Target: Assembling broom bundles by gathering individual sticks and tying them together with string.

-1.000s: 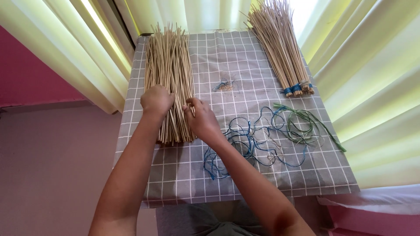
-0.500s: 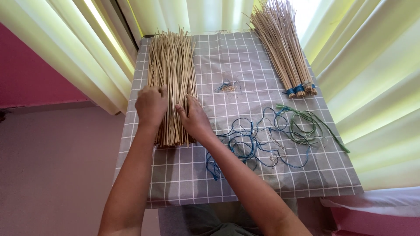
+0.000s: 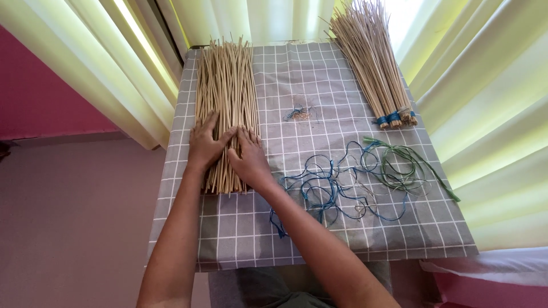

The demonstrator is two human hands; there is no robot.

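**A:** What can't you see well?

**B:** The sticks under the hands. The left hand (image 3: 204, 147) and the right hand (image 3: 246, 161) lie flat on the loose pile of sticks (image 3: 226, 102), so the near part of the pile is covered. Both arms run off the bottom edge of the picture.

**A:** Are the hands grabbing anything?

**B:** No. The fingers are spread out and pressing down on the sticks, not closed around them.

**A:** Where is that pile?

**B:** In the upper left part of the table with the grey checked cloth (image 3: 319, 239). The stick tips reach the far edge by the curtains (image 3: 74, 68).

**A:** Anything else hard to make out?

**B:** A tiny tangle of thread bits (image 3: 300, 113) in the middle. It is too small to tell more.

**A:** Any boxes or bowls?

**B:** I can see none. There is a tied bundle of sticks (image 3: 371, 74) in the upper right, with blue bands (image 3: 394, 118) at its near end. Blue strings (image 3: 328, 185) and green strings (image 3: 402, 165) lie loose on the cloth, right of the hands.
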